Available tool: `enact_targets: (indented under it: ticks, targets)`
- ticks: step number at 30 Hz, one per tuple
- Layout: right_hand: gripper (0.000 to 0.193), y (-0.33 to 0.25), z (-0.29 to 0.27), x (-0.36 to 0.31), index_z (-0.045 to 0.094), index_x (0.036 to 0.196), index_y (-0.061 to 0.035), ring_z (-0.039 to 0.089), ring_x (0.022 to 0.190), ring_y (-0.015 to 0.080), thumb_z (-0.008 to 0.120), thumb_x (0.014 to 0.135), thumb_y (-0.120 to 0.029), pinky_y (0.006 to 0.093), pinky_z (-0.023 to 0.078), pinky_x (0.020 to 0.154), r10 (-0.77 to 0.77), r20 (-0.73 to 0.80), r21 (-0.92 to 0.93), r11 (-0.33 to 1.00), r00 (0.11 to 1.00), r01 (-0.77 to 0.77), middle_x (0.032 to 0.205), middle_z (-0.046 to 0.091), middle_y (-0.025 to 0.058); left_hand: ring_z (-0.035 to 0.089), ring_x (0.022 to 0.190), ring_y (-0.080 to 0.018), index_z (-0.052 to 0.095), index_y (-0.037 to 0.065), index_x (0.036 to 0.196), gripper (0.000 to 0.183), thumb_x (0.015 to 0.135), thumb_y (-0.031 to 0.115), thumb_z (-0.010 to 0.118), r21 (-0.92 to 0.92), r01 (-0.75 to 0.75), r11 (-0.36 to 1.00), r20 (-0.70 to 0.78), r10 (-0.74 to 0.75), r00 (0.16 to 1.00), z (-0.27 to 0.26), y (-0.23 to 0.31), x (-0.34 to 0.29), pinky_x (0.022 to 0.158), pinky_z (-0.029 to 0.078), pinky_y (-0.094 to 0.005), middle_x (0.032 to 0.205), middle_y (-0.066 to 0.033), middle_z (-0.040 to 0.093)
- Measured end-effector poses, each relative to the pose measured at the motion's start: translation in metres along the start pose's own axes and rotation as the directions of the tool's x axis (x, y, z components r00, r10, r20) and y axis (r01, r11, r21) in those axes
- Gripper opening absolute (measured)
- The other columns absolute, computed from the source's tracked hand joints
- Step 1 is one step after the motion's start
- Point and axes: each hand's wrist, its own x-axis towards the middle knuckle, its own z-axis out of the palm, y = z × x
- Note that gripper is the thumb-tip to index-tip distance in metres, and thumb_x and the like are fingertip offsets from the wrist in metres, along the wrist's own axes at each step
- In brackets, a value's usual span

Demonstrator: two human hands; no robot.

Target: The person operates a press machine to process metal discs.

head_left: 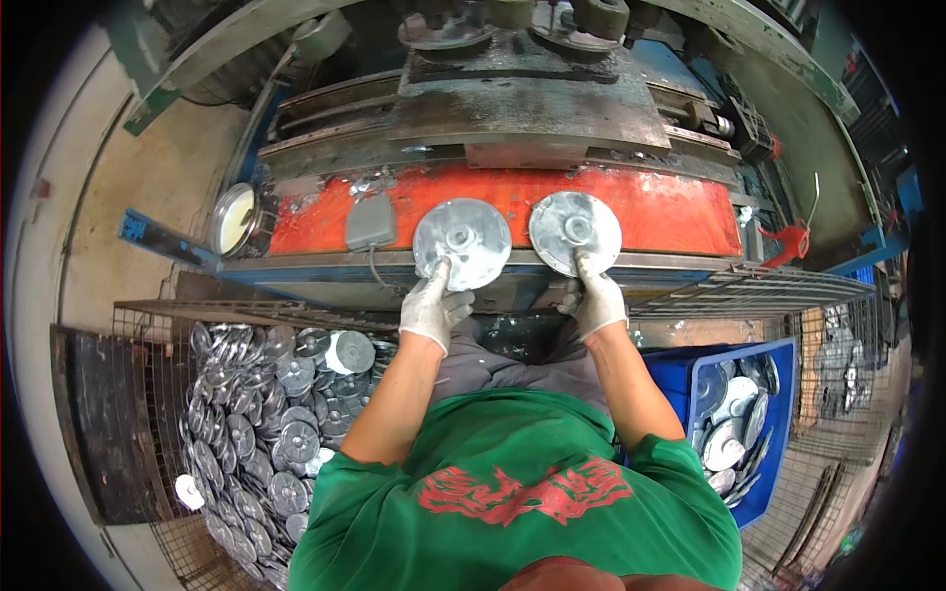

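Each of my gloved hands grips a round grey metal disc with a raised hub at its centre. My left hand (434, 305) is closed on the near edge of the left disc (477, 229), thumb on top and fingers underneath. In the same way my right hand (596, 300) pinches the right disc (589, 222) by its near edge. Side by side and apart, both discs are held over the front edge of a red machine bed (680, 212). Left of the left disc, a grey box with a cable (371, 222) sits on the bed.
Beyond the bed stands a machine carriage (532, 103), with discs (448, 34) under its heads. A wire cage (163, 433) at my left holds a heap of metal discs (261, 433); a blue bin (785, 394) at my right holds more. A round pan (236, 219) sits far left.
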Motion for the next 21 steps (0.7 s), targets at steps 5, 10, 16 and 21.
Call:
enact_targets:
  ticks: [5,10,16,21]
  targets:
    - [0.036,0.001,0.011,-0.004,0.055,0.089,-0.0029,0.048,0.045,0.0144,0.068,0.082,-0.035,0.0271,0.041,0.045,0.012,0.012,-0.009,1.000,1.000,-0.012,0.062,0.053,0.0054,0.060,0.063,-0.0187,0.058,0.008,0.103,0.036,0.084,0.039,0.064,-0.054,0.125,0.991,0.021,-0.124,0.992,0.019,-0.016,0.012,0.053,0.047,-0.0288,0.082,-0.0082,0.063]
    - [0.034,0.004,0.005,-0.002,0.055,0.089,-0.0047,0.047,0.044,0.0133,0.068,0.082,-0.036,0.0271,0.041,0.044,-0.015,0.022,-0.007,1.000,1.000,0.015,0.061,0.050,0.0032,0.057,0.063,-0.0164,0.058,0.010,0.101,0.038,0.084,0.042,0.063,-0.069,0.093,0.993,0.077,-0.088,0.993,0.029,-0.022,0.013,0.055,0.044,-0.0289,0.079,-0.0063,0.061]
    - [0.034,0.002,-0.001,-0.004,0.054,0.088,-0.0061,0.046,0.044,0.0135,0.068,0.082,-0.037,0.0293,0.042,0.043,0.002,-0.019,-0.039,0.999,1.000,-0.003,0.059,0.047,0.0016,0.058,0.058,-0.0160,0.057,0.007,0.099,0.033,0.083,0.035,0.066,-0.088,0.063,0.994,0.081,-0.056,0.995,0.031,-0.021,0.005,0.050,0.044,-0.0267,0.073,-0.0072,0.061]
    - [0.042,0.001,-0.004,-0.029,0.057,0.082,-0.0035,0.049,0.045,0.0146,0.065,0.082,-0.045,0.0294,0.044,0.042,0.145,-0.002,-0.091,0.985,0.989,-0.145,0.061,0.051,0.0046,0.059,0.059,-0.0159,0.058,0.005,0.097,0.038,0.084,0.041,0.063,-0.025,0.149,0.989,0.190,-0.141,0.972,0.022,-0.013,-0.025,0.051,0.046,-0.0264,0.075,-0.0070,0.061]
